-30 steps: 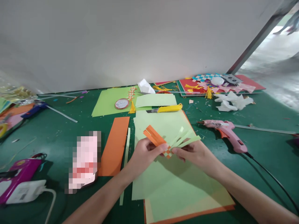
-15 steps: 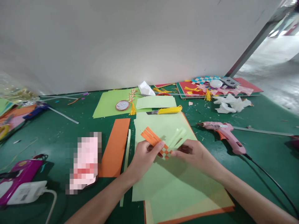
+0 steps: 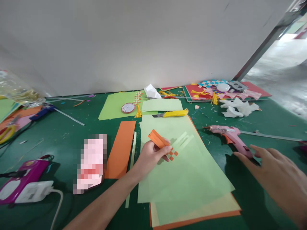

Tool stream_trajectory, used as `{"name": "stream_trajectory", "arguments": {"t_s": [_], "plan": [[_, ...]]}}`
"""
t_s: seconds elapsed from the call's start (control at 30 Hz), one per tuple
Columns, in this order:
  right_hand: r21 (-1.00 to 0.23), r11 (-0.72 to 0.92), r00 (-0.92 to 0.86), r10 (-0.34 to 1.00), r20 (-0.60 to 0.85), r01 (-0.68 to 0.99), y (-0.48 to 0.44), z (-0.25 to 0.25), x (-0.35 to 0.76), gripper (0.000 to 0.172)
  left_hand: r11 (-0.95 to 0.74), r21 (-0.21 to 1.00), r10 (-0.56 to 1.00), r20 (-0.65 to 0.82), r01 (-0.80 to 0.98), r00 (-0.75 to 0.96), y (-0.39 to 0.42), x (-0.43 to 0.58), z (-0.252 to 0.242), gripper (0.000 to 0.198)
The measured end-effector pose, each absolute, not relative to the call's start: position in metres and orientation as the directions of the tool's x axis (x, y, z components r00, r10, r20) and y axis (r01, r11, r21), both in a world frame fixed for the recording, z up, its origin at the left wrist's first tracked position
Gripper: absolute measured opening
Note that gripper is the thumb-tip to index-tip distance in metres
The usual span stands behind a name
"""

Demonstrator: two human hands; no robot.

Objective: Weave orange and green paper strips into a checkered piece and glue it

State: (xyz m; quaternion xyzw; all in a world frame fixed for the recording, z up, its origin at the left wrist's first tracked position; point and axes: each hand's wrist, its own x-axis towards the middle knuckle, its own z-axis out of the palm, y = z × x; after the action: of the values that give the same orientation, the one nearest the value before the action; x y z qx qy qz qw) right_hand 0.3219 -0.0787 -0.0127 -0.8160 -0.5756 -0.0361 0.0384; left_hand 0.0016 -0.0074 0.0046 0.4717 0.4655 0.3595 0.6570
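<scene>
Head: right grip [image 3: 275, 175] straddles gun handle [image 3: 241, 145].

Softly lit, glaring on the far right floor [image 3: 275, 70], shadowed on the table [image 3: 241, 177] beside the right hand [image 3: 274, 171], partly pixelated at left.

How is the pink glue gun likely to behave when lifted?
The pink glue gun should feel stiff, given its moulded-looking body. Lying on its side, it probably won't roll. The long glue stick behind may swing or snag.
</scene>
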Motion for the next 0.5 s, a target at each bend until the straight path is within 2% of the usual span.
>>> {"name": "stream_trajectory", "arguments": {"t_s": [0.07, 0.17, 0.27, 0.43, 0.5], "plan": [[-0.017, -0.382, 0.382, 0.924, 0.005, 0.924, -0.079, -0.017, 0.325, 0.052, 0.296, 0.955, 0.91, -0.269, -0.037, 0.317, -0.008, 0.002, 0.004, 0.026], [-0.057, -0.419, 0.417, 0.908, -0.04, 0.906, -0.072, -0.017, 0.325, 0.041, 0.3, 0.953, 0.909, -0.275, -0.034, 0.314, -0.008, 0.002, 0.003, 0.027], [-0.064, -0.401, 0.401, 0.916, -0.013, 0.914, -0.062, -0.015, 0.326, 0.04, 0.312, 0.949, 0.911, -0.286, -0.044, 0.298, -0.008, 0.002, 0.003, 0.028], [0.004, -0.353, 0.353, 0.936, 0.008, 0.936, -0.046, -0.011, 0.335, 0.042, 0.32, 0.946, 0.909, -0.291, -0.055, 0.299, -0.009, 0.002, 0.005, 0.028], [0.002, -0.316, 0.315, 0.945, 0.085, 0.949, -0.044, -0.004, 0.332, 0.041, 0.324, 0.944, 0.909, -0.294, -0.056, 0.297, -0.009, 0.002, 0.006, 0.028]]}}
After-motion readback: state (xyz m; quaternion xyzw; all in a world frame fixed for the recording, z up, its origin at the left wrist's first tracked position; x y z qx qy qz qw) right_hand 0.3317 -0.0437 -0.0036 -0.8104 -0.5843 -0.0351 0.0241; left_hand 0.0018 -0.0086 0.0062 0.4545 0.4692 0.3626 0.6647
